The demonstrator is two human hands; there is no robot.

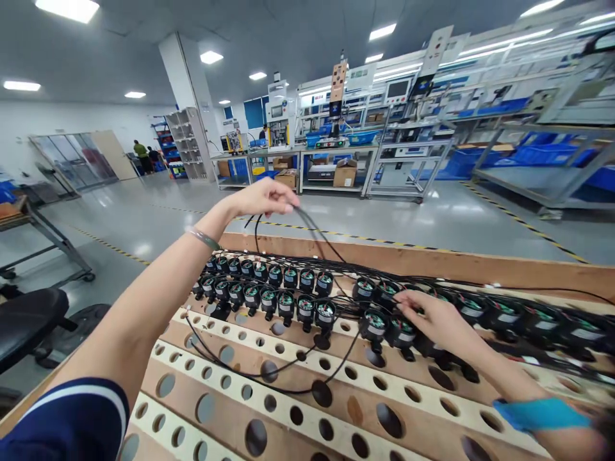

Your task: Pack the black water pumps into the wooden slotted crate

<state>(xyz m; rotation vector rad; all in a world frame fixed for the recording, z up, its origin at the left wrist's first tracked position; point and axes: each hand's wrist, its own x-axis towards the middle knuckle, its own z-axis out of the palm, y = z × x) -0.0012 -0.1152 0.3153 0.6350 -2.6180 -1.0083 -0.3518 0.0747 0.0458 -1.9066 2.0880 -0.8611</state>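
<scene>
My left hand [269, 197] is raised above the far edge of the wooden rack, its fingers pinched on a black cable [319, 232] that hangs down toward the rows. My right hand [432, 315] is closed at the fingertips beside a black round housing [385, 292] with a green circuit board inside; what the fingertips grip is hidden. Two rows of similar housings [286, 302] sit on the rack, wires showing in their open tops. More black cables [283, 388] loop over the near boards.
The wooden rack [269, 402] has pale strips with rows of round holes and a raised back board [528, 269]. A black stool [33, 320] stands at the left. Beyond the taped floor are workbenches [336, 150], machines, blue bins and people in the distance.
</scene>
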